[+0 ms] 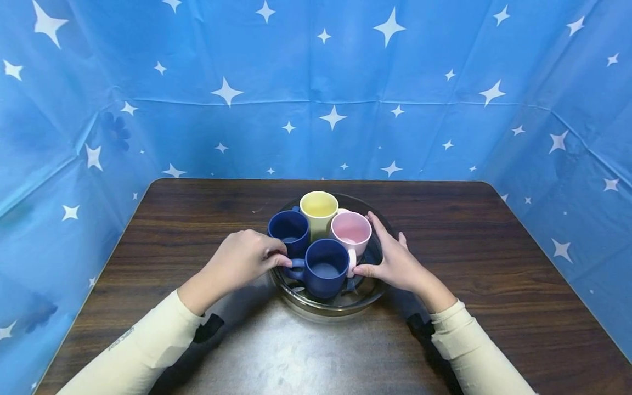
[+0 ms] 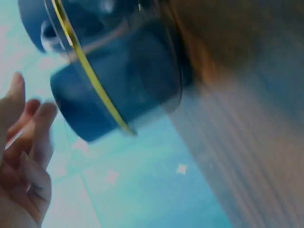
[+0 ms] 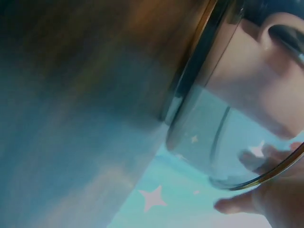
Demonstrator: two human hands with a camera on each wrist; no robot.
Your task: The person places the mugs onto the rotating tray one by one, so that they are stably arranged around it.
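Observation:
A round glass tray (image 1: 329, 310) with a gold rim bears a yellow mug (image 1: 316, 219), a pink mug (image 1: 356, 250), a dark blue mug (image 1: 286, 226) and, in front, another blue mug (image 1: 323, 284). My left hand (image 1: 246, 257) is beside the front blue mug's handle, fingers loosely bent. The left wrist view shows those fingers apart from the mugs and holding nothing. My right hand (image 1: 397, 264) spreads thumb and fingers at the tray's right side, near the pink mug and its handle (image 1: 352, 262). In the right wrist view some fingers show through the glass wall (image 3: 199, 128); contact with the mug cannot be told.
The tray stands on a dark wood-grain table (image 1: 469, 274), toward its far edge. A blue curtain (image 1: 306, 71) with white stars hangs behind the table and along both sides. Both wrist views are blurred.

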